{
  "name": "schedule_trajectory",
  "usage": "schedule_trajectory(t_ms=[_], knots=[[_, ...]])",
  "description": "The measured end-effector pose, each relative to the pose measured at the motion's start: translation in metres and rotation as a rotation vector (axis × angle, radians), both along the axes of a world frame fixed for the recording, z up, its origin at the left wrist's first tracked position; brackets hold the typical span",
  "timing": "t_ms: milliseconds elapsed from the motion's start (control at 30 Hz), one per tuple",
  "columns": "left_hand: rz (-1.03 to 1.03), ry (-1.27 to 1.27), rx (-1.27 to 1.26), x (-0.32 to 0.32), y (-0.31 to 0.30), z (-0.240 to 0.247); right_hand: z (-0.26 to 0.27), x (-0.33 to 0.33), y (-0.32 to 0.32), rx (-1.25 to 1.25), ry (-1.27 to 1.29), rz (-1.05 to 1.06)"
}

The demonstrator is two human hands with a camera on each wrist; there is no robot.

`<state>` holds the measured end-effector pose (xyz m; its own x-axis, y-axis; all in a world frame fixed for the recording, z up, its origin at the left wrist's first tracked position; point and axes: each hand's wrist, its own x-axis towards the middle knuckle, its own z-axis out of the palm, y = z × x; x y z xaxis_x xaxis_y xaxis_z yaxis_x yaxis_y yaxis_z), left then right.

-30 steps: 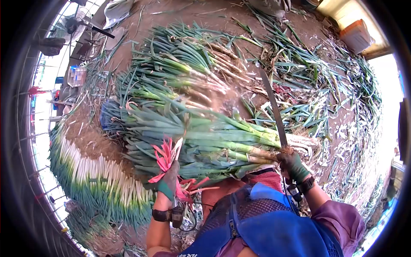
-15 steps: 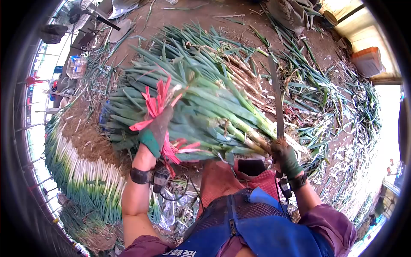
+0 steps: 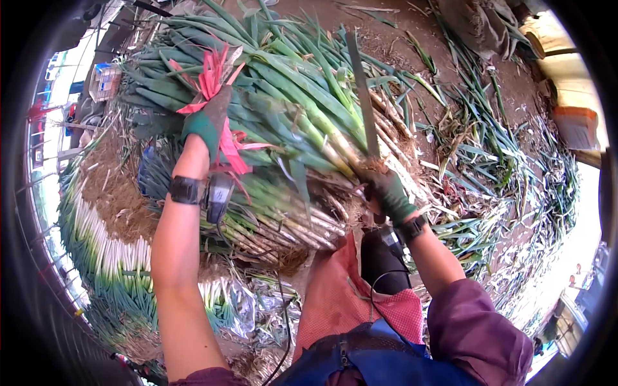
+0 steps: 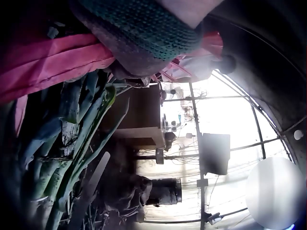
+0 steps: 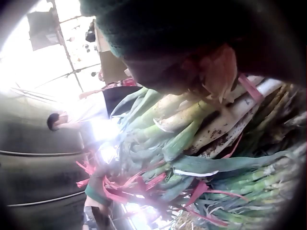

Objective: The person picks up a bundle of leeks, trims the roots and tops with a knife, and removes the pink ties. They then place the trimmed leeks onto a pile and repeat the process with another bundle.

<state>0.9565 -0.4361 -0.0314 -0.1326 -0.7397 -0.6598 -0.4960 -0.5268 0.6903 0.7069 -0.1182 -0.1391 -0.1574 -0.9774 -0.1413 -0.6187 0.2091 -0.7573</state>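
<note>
The left gloved hand is gripping flat pink strips over long green leeks. At their right, the right gloved hand is gripping a long-bladed metal knife.

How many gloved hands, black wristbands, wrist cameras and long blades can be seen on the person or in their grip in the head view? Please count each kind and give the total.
Gloved hands: 2 (left hand, right hand)
Black wristbands: 2
Wrist cameras: 2
Long blade: 1
Total: 7
</note>
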Motion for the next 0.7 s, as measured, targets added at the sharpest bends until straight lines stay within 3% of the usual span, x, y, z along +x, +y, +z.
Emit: schedule_trajectory(t_ms=[33, 67, 100, 133, 167, 200, 233, 300, 333, 400, 467, 533, 567, 633, 700], knots=[[-0.007, -0.089, 0.005, -0.015, -0.012, -0.025, -0.044, -0.002, -0.010, -0.063, 0.218, 0.110], [-0.015, -0.187, 0.026, -0.027, -0.021, -0.052, -0.065, -0.008, -0.022, 0.072, 0.145, 0.210], [-0.045, -0.278, 0.021, -0.036, -0.029, -0.084, -0.105, -0.006, -0.033, 0.226, -0.043, 0.080], [-0.112, -0.347, -0.047, -0.043, -0.034, -0.121, -0.129, -0.004, -0.049, 0.317, 0.020, 0.092], [-0.317, -0.393, -0.305, -0.039, -0.050, -0.185, -0.152, -0.002, -0.065, 0.408, 0.084, 0.110], [-0.492, -0.478, -0.591, -0.037, -0.065, -0.248, -0.144, -0.008, -0.090, 0.422, 0.397, 0.279], [-0.414, -0.529, -0.565, -0.050, -0.055, -0.252, -0.104, -0.019, -0.102, 0.472, 0.371, 0.316], [-0.254, -0.626, -0.517, -0.098, -0.042, -0.224, -0.116, -0.036, -0.087, 0.521, -0.135, -0.096], [-0.253, -0.590, -0.479, -0.102, -0.051, -0.228, -0.119, -0.045, -0.084, 0.624, -0.670, -0.487], [-0.309, -0.505, -0.521, -0.098, -0.062, -0.227, -0.139, -0.050, -0.082, 0.640, -0.440, -0.227], [-0.233, -0.522, -0.488, -0.094, -0.067, -0.240, -0.137, -0.048, -0.096, 0.670, -0.490, -0.259], [-0.202, -0.541, -0.476, -0.089, -0.069, -0.249, -0.125, -0.044, -0.095, 0.740, -0.797, -0.605], [-0.207, -0.548, -0.483, -0.089, -0.071, -0.253, -0.125, -0.041, -0.096, 0.685, -0.831, -0.643], [-0.213, -0.597, -0.471, -0.093, -0.071, -0.247, -0.107, -0.049, -0.104, 0.759, -0.792, -0.590], [-0.171, -0.488, -0.407, -0.088, -0.075, -0.253, -0.098, -0.053, -0.101, 0.832, -0.707, -0.562]])
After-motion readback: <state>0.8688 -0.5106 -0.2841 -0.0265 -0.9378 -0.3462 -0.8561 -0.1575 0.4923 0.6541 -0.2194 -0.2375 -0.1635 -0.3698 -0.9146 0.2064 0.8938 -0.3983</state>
